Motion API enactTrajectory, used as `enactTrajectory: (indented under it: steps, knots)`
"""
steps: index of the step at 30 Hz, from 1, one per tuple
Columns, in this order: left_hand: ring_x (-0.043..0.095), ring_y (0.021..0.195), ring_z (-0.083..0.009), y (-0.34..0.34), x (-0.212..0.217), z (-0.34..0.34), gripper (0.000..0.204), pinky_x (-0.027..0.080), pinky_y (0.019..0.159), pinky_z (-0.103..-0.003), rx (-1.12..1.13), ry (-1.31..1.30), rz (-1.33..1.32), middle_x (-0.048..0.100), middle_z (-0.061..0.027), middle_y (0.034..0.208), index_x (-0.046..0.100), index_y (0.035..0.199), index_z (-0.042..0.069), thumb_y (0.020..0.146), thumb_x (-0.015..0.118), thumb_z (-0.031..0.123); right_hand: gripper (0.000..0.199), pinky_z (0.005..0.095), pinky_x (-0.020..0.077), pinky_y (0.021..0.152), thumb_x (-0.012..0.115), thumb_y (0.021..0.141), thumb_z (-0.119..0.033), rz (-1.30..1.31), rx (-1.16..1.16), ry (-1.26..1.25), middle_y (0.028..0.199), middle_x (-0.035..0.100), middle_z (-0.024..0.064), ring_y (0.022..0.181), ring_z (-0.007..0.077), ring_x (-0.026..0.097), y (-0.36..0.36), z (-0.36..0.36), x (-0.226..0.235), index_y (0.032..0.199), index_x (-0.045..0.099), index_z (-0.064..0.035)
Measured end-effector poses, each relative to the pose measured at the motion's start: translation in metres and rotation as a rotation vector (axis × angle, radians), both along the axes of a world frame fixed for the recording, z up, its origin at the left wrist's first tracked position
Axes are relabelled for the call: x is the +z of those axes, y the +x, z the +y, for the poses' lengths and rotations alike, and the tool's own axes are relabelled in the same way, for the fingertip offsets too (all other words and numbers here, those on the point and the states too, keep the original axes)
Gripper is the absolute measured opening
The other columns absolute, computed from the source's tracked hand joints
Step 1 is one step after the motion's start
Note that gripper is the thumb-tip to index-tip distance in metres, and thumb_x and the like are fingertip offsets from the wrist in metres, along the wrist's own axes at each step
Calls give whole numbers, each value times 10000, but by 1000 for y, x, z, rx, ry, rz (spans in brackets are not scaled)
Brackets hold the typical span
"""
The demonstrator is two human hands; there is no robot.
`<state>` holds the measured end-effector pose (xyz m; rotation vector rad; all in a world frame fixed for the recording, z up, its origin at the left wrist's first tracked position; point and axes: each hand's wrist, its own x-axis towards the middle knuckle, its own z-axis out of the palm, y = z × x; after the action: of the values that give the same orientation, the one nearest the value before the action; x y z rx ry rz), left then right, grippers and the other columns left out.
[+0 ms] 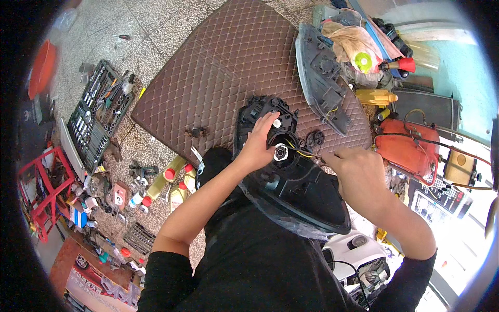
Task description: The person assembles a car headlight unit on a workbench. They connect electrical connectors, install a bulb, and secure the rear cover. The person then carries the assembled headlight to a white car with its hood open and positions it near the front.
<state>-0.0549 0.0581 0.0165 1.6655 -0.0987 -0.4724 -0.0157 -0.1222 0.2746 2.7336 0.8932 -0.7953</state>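
Observation:
A black car headlight (315, 192) lies back side up across my lap, clear film along its lower edge. In its round opening sits a white-ringed bulb socket (281, 152), with a yellow wire (305, 154) beside it. My left hand (259, 143) rests on the housing left of this opening, fingers stretched out and thumb near the socket. My right hand (355, 169) is closed on a thin tool (313, 155), perhaps a screwdriver, that points at the opening. Its handle is hidden in my fist. A round black cap (315, 138) lies just beyond the headlight.
A second headlight (321, 78) lies on the brown quilted mat (208, 67). To the left are an open socket set (99, 112), bottles (170, 174) and a red metal frame (47, 182). An orange-red tank (405, 148) and a yellow bottle (375, 97) stand at right.

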Motion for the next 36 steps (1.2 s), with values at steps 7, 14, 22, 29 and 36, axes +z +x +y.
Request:
enactTrajectory:
  steps: [7, 14, 22, 29, 36]
  knots:
    - [202, 1576, -417, -1, 1, 1, 923, 216, 1197, -714, -4, 13, 14, 271, -184, 1678, 337, 1592, 229, 781, 639, -88, 195, 369, 539, 691, 662, 788, -142, -60, 286, 26, 839, 670, 79, 841, 248, 681, 5, 7, -3, 945, 726, -45]
    - [175, 1586, -414, 0, 0, 1, 922, 208, 1201, -715, -8, 7, 24, 260, -185, 1686, 329, 1598, 231, 786, 635, -80, 357, 300, 482, 735, 641, 807, -207, -64, 722, -79, 1017, 660, 87, 923, 194, 630, 17, 8, 0, 1072, 709, 22]
    - [183, 1584, -414, 1, -2, 0, 921, 204, 1197, -723, -1, 3, 6, 272, -189, 1678, 331, 1595, 226, 781, 633, -80, 400, 293, 484, 737, 649, 808, -205, -23, 942, -33, 1036, 685, 105, 941, 215, 634, 33, 3, 1, 1116, 731, 38]
    - [199, 1578, -416, 3, -1, 1, 925, 212, 1194, -719, 9, 6, 23, 275, -194, 1674, 340, 1592, 226, 776, 634, -93, 349, 303, 507, 721, 655, 811, -183, -9, 710, -6, 1009, 681, 73, 913, 201, 654, 34, -2, -6, 1102, 740, -10]
    - [210, 1575, -410, 0, 1, -1, 934, 219, 1205, -692, 13, 18, 20, 283, -177, 1673, 349, 1590, 222, 767, 643, -107, 310, 337, 539, 708, 668, 805, -170, 44, 417, -5, 948, 678, 68, 889, 222, 689, 24, -6, -14, 1080, 738, -46]
